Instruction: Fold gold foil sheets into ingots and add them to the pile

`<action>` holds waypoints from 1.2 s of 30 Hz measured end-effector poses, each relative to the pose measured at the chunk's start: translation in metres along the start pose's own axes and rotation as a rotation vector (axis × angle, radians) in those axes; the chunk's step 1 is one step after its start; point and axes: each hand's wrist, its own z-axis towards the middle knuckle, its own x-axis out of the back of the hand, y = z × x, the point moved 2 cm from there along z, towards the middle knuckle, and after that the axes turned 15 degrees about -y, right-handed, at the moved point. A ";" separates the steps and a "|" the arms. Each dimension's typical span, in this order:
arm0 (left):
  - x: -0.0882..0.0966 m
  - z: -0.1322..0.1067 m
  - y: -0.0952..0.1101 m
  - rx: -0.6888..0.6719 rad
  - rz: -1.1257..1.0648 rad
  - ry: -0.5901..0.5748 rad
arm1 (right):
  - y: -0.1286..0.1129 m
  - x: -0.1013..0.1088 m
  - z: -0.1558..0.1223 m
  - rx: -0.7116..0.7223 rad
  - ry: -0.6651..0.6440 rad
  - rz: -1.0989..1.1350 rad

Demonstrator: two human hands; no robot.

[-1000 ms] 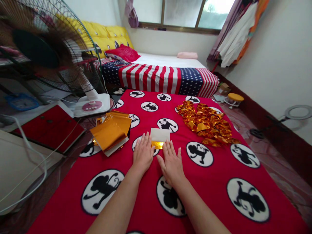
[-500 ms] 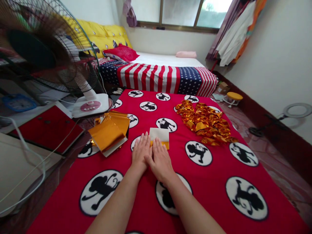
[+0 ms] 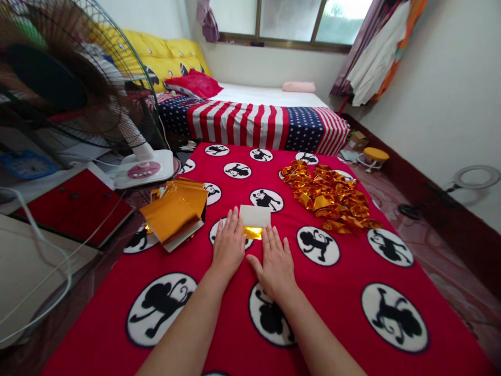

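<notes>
A sheet of foil paper (image 3: 255, 215) lies in front of me, its pale side up and its near edge folded over into a shiny gold strip. At its left edge my left hand (image 3: 229, 244) rests flat, fingers stretched out. My right hand (image 3: 277, 259) lies palm down at the right end of the strip, thumb spread away and fingertips at the fold. Neither hand grasps anything. To the left sits a stack of gold foil sheets (image 3: 174, 211). On the right is a heap of folded gold foil pieces (image 3: 329, 196).
The red cloth (image 3: 332, 313) with monkey prints covers the surface under everything. A fan (image 3: 144, 167) stands at the left beside a red panel (image 3: 74, 203) and white cables. Beyond lies a bed with a striped, starred cover (image 3: 242, 122). A yellow stool (image 3: 376, 154) is at the right.
My right hand has slid rightward along the folded strip, away from my left hand, uncovering the gold fold. My left hand has stayed nearly in place.
</notes>
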 end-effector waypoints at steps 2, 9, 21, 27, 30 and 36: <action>0.002 0.001 0.003 -0.163 -0.021 -0.018 | 0.000 -0.002 0.000 0.005 0.009 -0.003; 0.002 -0.003 0.001 -0.387 -0.130 -0.269 | 0.003 -0.002 0.001 0.017 -0.003 -0.009; 0.004 -0.006 -0.027 0.058 -0.041 -0.022 | 0.002 0.001 -0.001 0.012 0.002 -0.004; 0.001 -0.003 -0.031 0.040 -0.197 0.130 | 0.004 0.000 0.000 0.031 0.048 0.060; 0.003 -0.003 -0.032 0.000 -0.244 0.137 | 0.011 0.003 0.004 0.048 0.142 0.194; 0.009 -0.004 -0.029 -0.025 -0.335 0.122 | 0.027 0.009 0.017 -0.011 0.336 0.500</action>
